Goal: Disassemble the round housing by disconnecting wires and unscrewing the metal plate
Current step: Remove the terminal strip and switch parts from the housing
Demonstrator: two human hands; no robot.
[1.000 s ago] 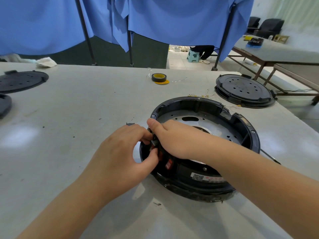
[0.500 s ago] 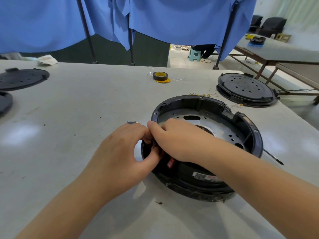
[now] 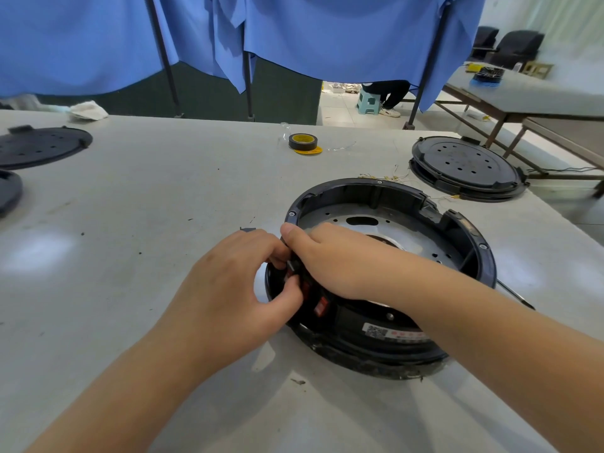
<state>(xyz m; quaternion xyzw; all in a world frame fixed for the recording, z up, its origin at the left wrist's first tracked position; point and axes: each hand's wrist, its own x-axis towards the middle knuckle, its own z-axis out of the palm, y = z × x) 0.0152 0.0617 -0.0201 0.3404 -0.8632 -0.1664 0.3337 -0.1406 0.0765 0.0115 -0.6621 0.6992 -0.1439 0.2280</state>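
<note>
A: Both hands are on the near-left rim of the round housing [image 3: 389, 266]. The left hand [image 3: 235, 289] pinches a small black connector [image 3: 292, 266]; the right hand [image 3: 333, 259] curls over the rim beside it.

B: It looks like rigid plastic, so bracing the wall makes sense. The wires are likely delicate.

A: The metal plate [image 3: 366, 228] lies inside, still in place. Farther off, a screwdriver [image 3: 514, 294] pokes out at right, with a tape roll [image 3: 303, 141] and a black cover [image 3: 465, 166] well clear.

Blue curtains [image 3: 327, 34] hang on dark poles [image 3: 161, 53] behind the pale grey worktop [image 3: 130, 197]. Through a gap shows white tiled floor [image 3: 336, 109] with a small teal stool [image 3: 368, 101]. At the right stand another table [image 3: 539, 99] and dark chairs [image 3: 519, 44].
</note>
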